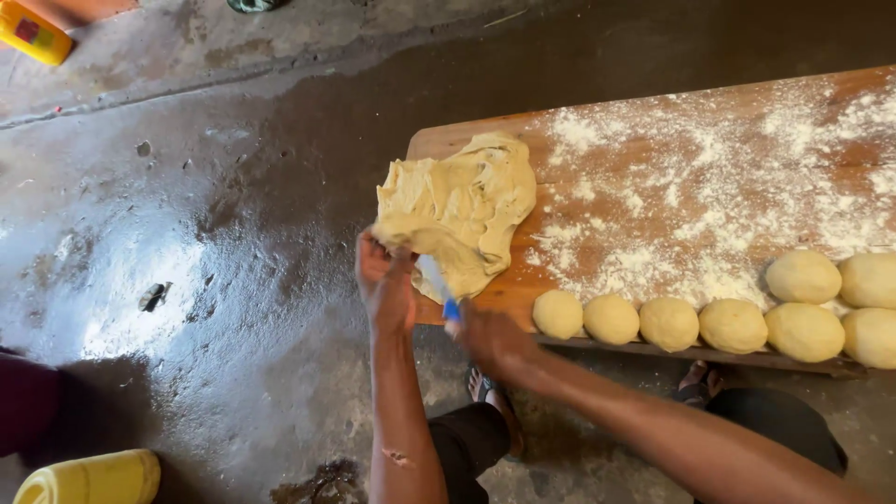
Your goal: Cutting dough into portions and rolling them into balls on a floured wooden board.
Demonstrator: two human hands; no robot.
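Left hand point(385, 280) pinches the dough slab point(457, 210); right hand point(485, 336) grips a blue-handled knife point(437, 285) cutting it.

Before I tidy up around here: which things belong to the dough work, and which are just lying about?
In use: dough slab, blue-handled knife, left hand, right hand, dough balls, floured wooden board.
Lying about: yellow jerrycan, yellow container.
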